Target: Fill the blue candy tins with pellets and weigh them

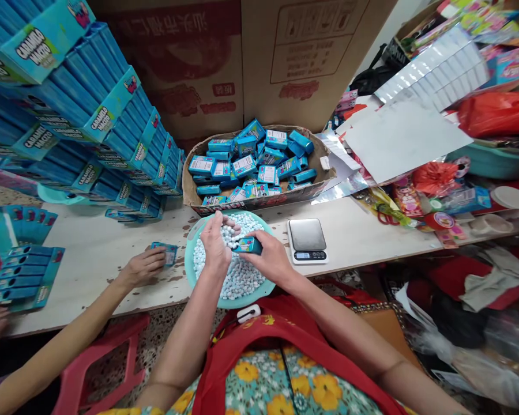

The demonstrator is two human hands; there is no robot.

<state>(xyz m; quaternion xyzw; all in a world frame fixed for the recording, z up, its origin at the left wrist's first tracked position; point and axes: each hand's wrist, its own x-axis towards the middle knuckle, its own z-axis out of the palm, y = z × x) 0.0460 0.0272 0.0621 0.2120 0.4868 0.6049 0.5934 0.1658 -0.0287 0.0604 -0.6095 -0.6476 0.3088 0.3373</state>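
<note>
Over a turquoise basin point(190, 259) filled with small pale blue and white candies point(242, 279), my left hand point(216, 242) is cupped with several candies point(230, 235) in its palm and fingers. My right hand point(270, 256) grips a small blue box point(248, 245) from its right side. The box lies nearly level, its left end touching or very near the candies in my left hand; whether that end is uncovered is too small to tell. Just right of the basin sits a digital scale point(307, 233) with a bare metal plate.
A cardboard tray point(259, 202) of blue boxes stands behind the basin. Stacked display boxes point(108, 115) rise at the left. Another person's hand point(145, 266) touches a blue box point(166, 253) left of the basin. Papers point(406, 138) and packaging crowd the right.
</note>
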